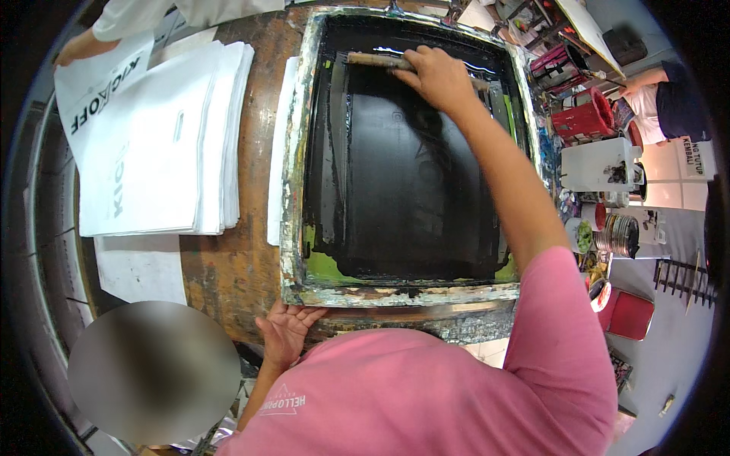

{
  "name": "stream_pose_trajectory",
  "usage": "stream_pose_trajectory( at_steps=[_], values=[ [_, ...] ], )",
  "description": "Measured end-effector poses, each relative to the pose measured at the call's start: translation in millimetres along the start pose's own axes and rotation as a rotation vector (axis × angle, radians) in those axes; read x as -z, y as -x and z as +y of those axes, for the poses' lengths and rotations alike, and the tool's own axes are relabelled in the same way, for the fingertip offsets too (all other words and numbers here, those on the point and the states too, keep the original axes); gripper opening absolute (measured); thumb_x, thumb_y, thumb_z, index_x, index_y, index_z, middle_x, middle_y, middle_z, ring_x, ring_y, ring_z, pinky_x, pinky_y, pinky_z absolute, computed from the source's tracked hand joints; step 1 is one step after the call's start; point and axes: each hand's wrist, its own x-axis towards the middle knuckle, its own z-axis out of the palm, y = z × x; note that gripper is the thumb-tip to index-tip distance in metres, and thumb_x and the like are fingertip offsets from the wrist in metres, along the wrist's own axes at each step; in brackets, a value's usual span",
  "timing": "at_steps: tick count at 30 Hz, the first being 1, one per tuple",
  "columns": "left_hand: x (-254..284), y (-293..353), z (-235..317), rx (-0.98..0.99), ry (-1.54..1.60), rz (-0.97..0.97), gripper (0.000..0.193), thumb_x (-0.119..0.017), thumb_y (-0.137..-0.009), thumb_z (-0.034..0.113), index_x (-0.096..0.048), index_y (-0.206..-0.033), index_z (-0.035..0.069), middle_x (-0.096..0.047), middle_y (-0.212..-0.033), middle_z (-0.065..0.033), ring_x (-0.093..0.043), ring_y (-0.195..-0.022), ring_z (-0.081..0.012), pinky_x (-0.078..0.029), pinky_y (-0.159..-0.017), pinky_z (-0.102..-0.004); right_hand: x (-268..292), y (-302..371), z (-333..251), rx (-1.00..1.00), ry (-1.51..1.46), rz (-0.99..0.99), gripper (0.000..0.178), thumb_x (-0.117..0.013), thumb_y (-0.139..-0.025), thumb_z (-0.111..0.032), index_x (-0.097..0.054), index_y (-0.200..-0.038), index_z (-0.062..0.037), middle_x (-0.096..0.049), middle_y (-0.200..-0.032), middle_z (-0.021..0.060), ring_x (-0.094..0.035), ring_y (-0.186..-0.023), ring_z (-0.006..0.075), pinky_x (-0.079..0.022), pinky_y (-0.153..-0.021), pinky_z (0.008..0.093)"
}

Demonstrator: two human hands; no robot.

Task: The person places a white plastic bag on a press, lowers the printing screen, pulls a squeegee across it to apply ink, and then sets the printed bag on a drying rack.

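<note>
A screen printing frame (395, 294) lies in front of me, its paint-crusted edges around a mesh coated in black ink (403, 197). My right hand (439, 76) is closed around the wooden handle of a squeegee (372, 61) near the far end of the screen. The squeegee runs crosswise, and wet ink shines just beyond it. At the frame's near left corner is my left hand (285, 333), palm turned up. Its fingers are stretched out and apart at the frame's edge, with nothing seen in them.
Left of the frame, a stack of white printed sheets (152, 144) sits on the stained wooden table (255, 152). Another person's hand (72, 49) holds a printed sheet there. Red buckets (584, 118) and a white container (597, 163) stand at right; another person (654, 106) is beyond.
</note>
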Motion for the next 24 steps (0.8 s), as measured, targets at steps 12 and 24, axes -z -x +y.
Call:
stream_pose_trajectory(
  at_steps=[12,24],
  values=[
    [23.4,-7.5,-5.5,-0.035,0.291,-0.398,0.096,-0.037,-0.084,0.088,-0.065,-0.134,0.011,-0.062,-0.138,-0.0171,-0.050,-0.137,-0.0352,-0.024,-0.120,-0.0655,-2.4,-20.1,36.3,0.059,-0.065,0.045,0.047,-0.055,-0.096,-0.058,-0.069,-0.107,-0.0142,-0.072,-0.097,0.0141,-0.070,-0.095,0.0371,-0.055,-0.079,0.0505],
    [15.6,-10.7,-1.4,-0.038,0.198,-0.397,0.101,-0.033,-0.083,0.091,-0.060,-0.140,0.012,-0.057,-0.143,-0.0220,-0.047,-0.140,-0.0381,-0.025,-0.120,-0.0632,173.4,221.9,-149.6,-0.078,-0.217,-0.274,0.042,-0.066,-0.090,-0.041,-0.053,-0.107,-0.0052,-0.062,-0.092,0.0141,-0.067,-0.083,0.0332,-0.055,-0.063,0.0451]
  ],
)
